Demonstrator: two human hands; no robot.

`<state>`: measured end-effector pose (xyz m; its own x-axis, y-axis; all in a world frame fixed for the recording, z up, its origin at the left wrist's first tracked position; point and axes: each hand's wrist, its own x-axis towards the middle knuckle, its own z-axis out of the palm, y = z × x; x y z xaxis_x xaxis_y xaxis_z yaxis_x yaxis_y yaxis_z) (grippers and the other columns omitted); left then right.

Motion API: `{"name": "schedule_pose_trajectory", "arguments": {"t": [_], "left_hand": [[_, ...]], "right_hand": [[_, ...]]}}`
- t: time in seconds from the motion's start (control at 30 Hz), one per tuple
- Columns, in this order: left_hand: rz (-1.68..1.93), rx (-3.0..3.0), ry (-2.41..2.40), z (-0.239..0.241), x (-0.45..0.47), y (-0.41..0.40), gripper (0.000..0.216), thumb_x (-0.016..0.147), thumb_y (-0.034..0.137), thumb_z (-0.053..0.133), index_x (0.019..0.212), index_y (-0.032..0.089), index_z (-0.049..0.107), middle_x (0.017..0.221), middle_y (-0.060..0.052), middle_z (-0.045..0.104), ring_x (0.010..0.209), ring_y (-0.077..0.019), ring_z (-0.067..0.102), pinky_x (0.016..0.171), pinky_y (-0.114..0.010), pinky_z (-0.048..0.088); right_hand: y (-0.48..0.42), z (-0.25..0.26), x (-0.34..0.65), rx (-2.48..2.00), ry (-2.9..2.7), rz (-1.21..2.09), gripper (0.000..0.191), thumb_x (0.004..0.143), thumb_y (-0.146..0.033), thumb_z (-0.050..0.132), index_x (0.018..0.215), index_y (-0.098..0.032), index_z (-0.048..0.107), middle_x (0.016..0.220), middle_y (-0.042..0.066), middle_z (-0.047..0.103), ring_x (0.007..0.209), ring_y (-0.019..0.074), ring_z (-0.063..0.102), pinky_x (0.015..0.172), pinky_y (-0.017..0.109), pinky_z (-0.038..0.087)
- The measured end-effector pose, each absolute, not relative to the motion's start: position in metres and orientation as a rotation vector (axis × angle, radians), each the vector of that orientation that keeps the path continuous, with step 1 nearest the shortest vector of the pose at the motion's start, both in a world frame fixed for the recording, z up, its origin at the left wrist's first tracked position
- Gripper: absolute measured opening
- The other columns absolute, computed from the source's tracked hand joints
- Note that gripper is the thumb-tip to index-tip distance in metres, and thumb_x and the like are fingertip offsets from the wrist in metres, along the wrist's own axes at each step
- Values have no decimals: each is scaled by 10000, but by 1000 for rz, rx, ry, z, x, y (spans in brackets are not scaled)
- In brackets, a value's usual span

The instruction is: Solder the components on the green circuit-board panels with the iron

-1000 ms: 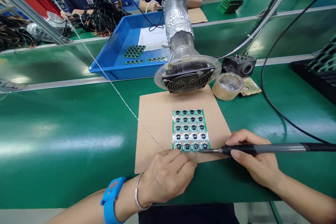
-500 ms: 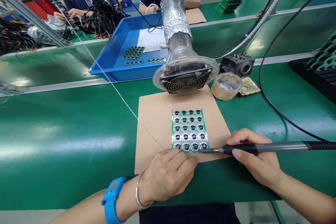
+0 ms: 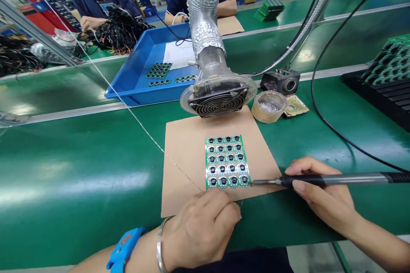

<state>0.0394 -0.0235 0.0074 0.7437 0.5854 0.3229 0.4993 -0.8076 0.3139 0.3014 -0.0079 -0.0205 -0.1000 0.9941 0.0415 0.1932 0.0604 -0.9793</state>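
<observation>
Pinching thin wire (image 3: 141, 127), left fingers (image 3: 221, 204); right fingers (image 3: 307, 166) wrap black iron (image 3: 336, 178) at green board (image 3: 226, 162).

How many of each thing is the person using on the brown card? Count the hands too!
Hands: 2 (left hand, right hand)
Soldering iron: 1
Solder wire: 1
Green circuit board: 1
Brown card: 1
Total: 6
</observation>
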Motion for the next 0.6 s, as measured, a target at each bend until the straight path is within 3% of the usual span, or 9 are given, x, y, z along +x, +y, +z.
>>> {"name": "schedule_pose_trajectory", "arguments": {"t": [0.3,0.6], "left_hand": [[752,2736,917,-3,46,-22,82,799,91,523,850,147,556,711,-17,573,643,-128,488,528,-245,399],[790,2701,964,-9,41,-20,79,786,106,573,848,152,561,757,-6,607,648,-117,491,542,-235,407]], "right_hand": [[0,-14,292,-1217,-1657,976,53,758,-193,578,785,-229,607,642,-9,599,532,127,523,473,221,404],[-2,-15,292,-1201,-1739,987,119,766,-145,544,826,-241,577,652,-17,599,552,127,538,483,215,416]]}}
